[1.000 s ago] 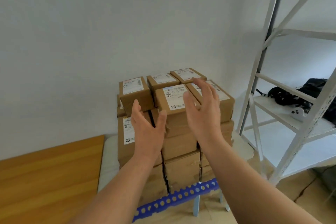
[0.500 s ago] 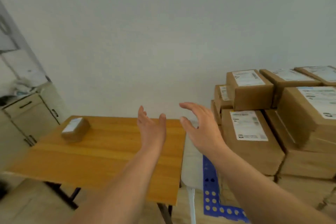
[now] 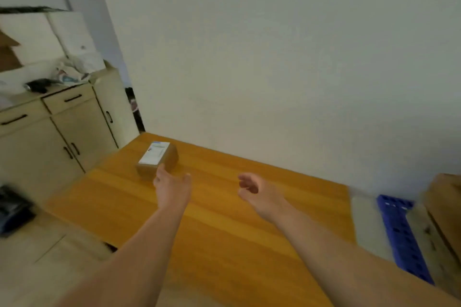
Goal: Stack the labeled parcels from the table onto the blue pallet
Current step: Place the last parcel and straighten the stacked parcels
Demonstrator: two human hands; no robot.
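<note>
One brown parcel (image 3: 159,161) with a white label on top lies on the far left part of the wooden table (image 3: 224,219). My left hand (image 3: 172,188) reaches out over the table just in front of that parcel, fingers straight and spread, holding nothing. My right hand (image 3: 259,193) hovers over the table's middle, fingers loosely curled, empty. At the right edge, a strip of the blue pallet (image 3: 401,234) shows, with the brown side of stacked parcels (image 3: 444,207) on it, mostly cut off.
Beige cabinets (image 3: 57,137) with black handles stand left of the table, with white boxes and clutter on top. A dark object (image 3: 12,207) sits on the floor at the far left. A plain wall runs behind the table.
My view has swung left from the parcel stack on the pallet to the table. Both empty hands moved with it, and my left hand now nears the lone parcel.
</note>
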